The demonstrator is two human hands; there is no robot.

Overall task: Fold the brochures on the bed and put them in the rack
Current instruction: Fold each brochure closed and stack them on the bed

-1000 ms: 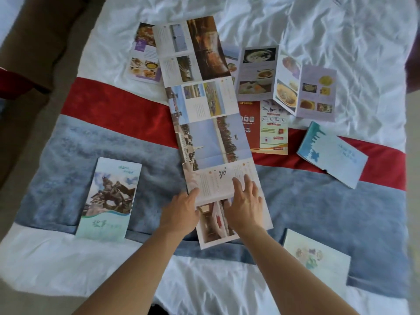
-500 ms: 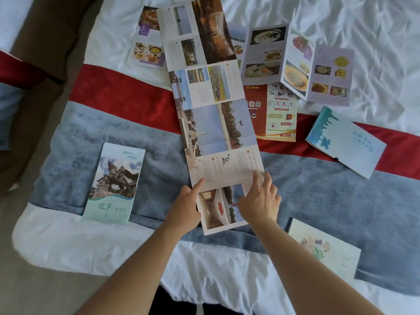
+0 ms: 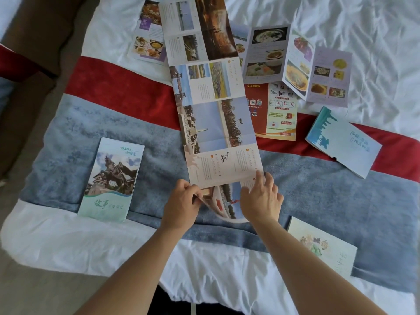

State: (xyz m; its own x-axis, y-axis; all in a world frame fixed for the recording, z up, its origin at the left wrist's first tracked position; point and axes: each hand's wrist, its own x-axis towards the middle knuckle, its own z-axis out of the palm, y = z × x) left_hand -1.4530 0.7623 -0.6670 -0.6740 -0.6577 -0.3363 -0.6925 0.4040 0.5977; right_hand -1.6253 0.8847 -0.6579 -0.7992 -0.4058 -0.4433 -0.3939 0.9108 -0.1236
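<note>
Across the bed [image 3: 341, 19] most brochures lie unfolded while our left hand [image 3: 181, 206] pinches and right hand [image 3: 261, 201], fingers spread, presses the long brochure [image 3: 216, 123], first fold just begun, rack unseen.

The red and yellow leaflet [image 3: 271, 111] beside the long unfolded brochure [image 3: 218, 123] carries the number "119" in its red corner, seen upside down from the head view. The folded brochure with a horseman statue [image 3: 111, 178] bears large green Chinese characters at its foot that seem to read "故事", with smaller script above and beside them too blurred to make out. Print on the other brochures is too small to read.
</note>
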